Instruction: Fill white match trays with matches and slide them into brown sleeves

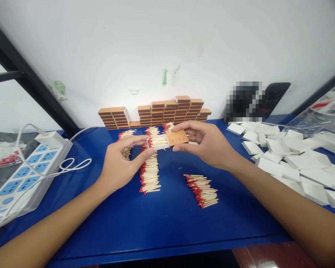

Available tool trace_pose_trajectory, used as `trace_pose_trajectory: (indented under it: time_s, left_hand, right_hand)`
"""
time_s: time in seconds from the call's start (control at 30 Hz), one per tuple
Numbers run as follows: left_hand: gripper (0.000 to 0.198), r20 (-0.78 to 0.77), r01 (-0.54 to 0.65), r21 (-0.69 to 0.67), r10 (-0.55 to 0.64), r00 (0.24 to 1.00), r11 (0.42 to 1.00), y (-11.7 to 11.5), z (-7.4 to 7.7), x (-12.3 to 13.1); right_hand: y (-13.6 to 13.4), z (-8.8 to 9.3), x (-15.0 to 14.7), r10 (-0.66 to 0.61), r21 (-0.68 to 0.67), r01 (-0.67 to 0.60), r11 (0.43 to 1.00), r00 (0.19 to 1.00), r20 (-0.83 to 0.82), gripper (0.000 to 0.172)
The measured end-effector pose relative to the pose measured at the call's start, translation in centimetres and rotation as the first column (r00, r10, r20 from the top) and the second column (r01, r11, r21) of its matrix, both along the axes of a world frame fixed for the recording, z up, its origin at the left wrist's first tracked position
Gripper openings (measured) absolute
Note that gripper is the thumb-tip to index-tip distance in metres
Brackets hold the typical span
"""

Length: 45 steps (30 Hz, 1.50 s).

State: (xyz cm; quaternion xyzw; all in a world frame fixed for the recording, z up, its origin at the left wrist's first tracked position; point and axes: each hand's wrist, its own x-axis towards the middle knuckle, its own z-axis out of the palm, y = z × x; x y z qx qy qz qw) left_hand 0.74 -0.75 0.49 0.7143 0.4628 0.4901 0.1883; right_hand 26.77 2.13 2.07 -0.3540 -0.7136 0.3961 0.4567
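Between finger and thumb, my left hand [122,160] grips a white matchbox tray [159,143] filled with red-tipped matches. My right hand [208,143] pinches the orange matchbox sleeve [179,138]. One end of the tray sits inside the sleeve, and the rest sticks out to the left. Under and around my hands lie piles of loose matches: a long pile [149,173] below the tray, one partly behind my left hand, and others further back. Nearer the front right is a separate match pile [202,190].
Stacked matchboxes [161,113] line the wall at the back. White empty-looking trays [290,156] are heaped on the right of the blue table [167,230]. A power strip [24,178] with a white cable stands at left. Dark objects, one blurred out, lean by the wall at back right.
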Motion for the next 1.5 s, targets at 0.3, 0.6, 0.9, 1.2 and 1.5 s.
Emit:
trace_pose_trajectory:
  time_s: [0.3,0.6,0.9,1.2,1.5]
  left_hand:
    - [0.036,-0.021,0.022,0.055,-0.021,1.000,0.998,0.2,-0.2,0.1]
    - [0.039,0.056,0.025,0.002,-0.025,0.998,1.000,0.2,-0.3,0.0]
    - [0.038,-0.069,0.095,0.023,-0.093,0.993,0.995,0.1,-0.1,-0.1]
    - [0.049,-0.156,0.194,0.099,-0.177,0.972,0.976,-0.1,0.1,0.1]
    - [0.068,-0.199,0.237,0.144,-0.206,0.958,0.961,-0.3,0.4,0.1]
  right_hand:
    - [-0.2,0.0,-0.3,-0.011,-0.033,0.008,0.999,0.995,-0.095,0.051]
    - [-0.3,-0.7,-1.1,0.056,-0.117,-0.082,0.990,0.976,-0.212,0.054]
    - [-0.6,-0.2,-0.6,0.148,-0.120,-0.150,0.981,0.989,-0.030,0.050]
    - [-1.3,-0.3,-1.3,0.264,-0.164,-0.259,0.952,0.965,0.009,0.046]
    - [-2.0,-0.1,-1.3,0.353,-0.134,-0.339,0.931,0.930,0.101,0.047]
